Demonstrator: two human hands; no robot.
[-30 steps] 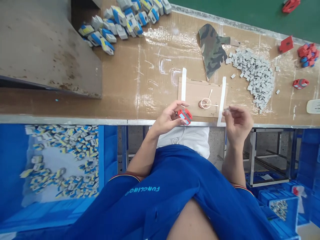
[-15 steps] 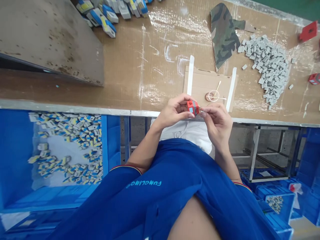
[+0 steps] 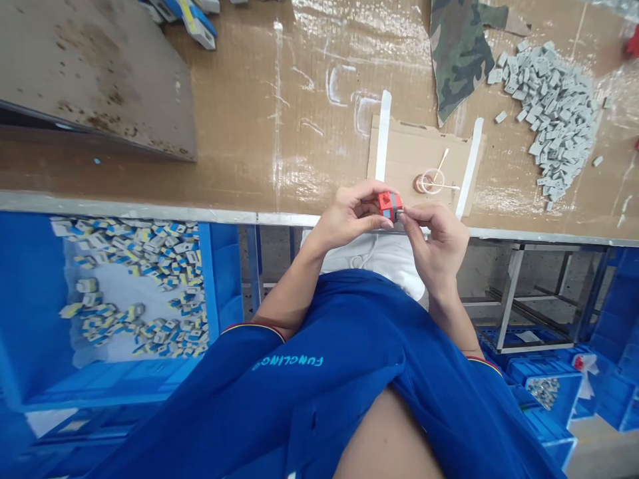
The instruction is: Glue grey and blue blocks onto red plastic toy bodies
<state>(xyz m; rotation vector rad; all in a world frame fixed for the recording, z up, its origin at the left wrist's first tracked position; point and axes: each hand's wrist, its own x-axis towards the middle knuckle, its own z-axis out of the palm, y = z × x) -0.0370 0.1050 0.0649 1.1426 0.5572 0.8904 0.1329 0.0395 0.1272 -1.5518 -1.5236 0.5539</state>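
Far left: blue plastic crate [image 3: 219, 266] below the bench edge, full of loose blue, yellow and white parts [image 3: 130, 286]. Above it, a stained metal sheet [image 3: 90, 73] lay on the brown-covered workbench [image 3: 259, 133].

Centre: blue shirt [image 3: 319, 406], teal lettering upside down, reads roughly FUNCLINCO [image 3: 287, 361]. Left hand [image 3: 349, 216] had its fingers closed around a red-and-blue block [image 3: 390, 205], held up between the hands just over the bench's front edge. Right hand [image 3: 436, 249] was closed on the block's right end, fingertips [image 3: 407, 211] pressed against it. No readable marking on the block.

Just right of the block: cardboard sheet [image 3: 419, 153] between two white strips [image 3: 383, 143], with a pale coil [image 3: 429, 181] on it; material unclear. Camouflage cloth [image 3: 459, 50] lay above the sheet, touching its top edge.

Right: heap of small grey parts [image 3: 554, 120] on the bench. Lower right: steel bench frame [image 3: 509, 299], with blue crates [image 3: 546, 392] beneath it, one holding small mixed parts.
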